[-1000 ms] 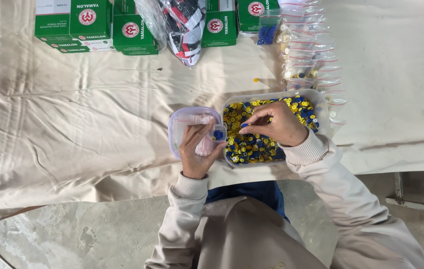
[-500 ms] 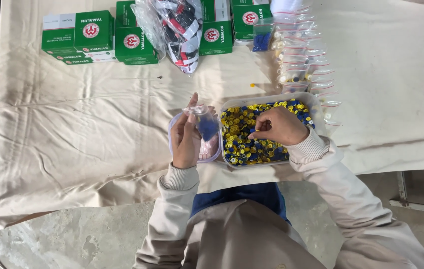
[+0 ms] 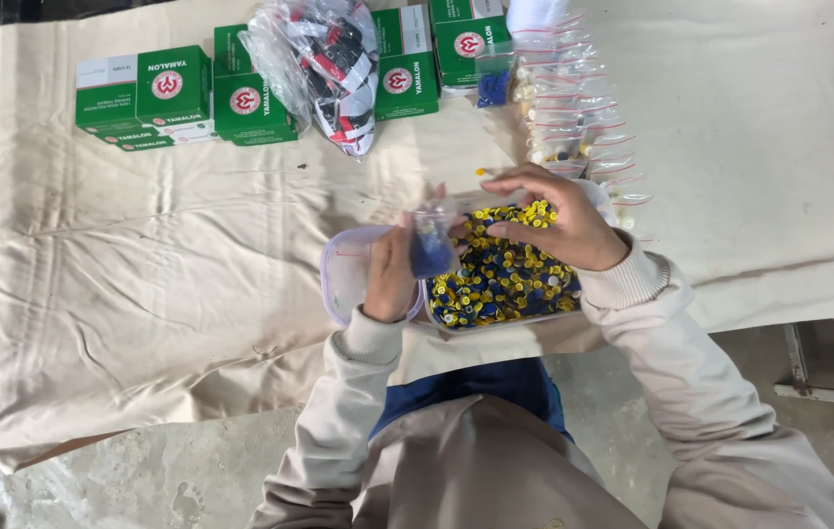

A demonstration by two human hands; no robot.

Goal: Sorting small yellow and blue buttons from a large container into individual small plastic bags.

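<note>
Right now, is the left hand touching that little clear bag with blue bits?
Touching. The head view shows the left hand pinching the small clear bag between its fingers.

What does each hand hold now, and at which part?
The left hand holds a small clear bag by its lower left side. The right hand reaches over the tray; its hold cannot be told.

Left hand: covers part of the lilac lid; its grip on the small clear bag is half hidden
Bag contents: a blue mass; single pieces too blurred to tell
Right hand: hides the tub's far rim; fingertips too small to judge
Green boxes: top row cut off at the upper edge
Zip bags: contents too small
</note>
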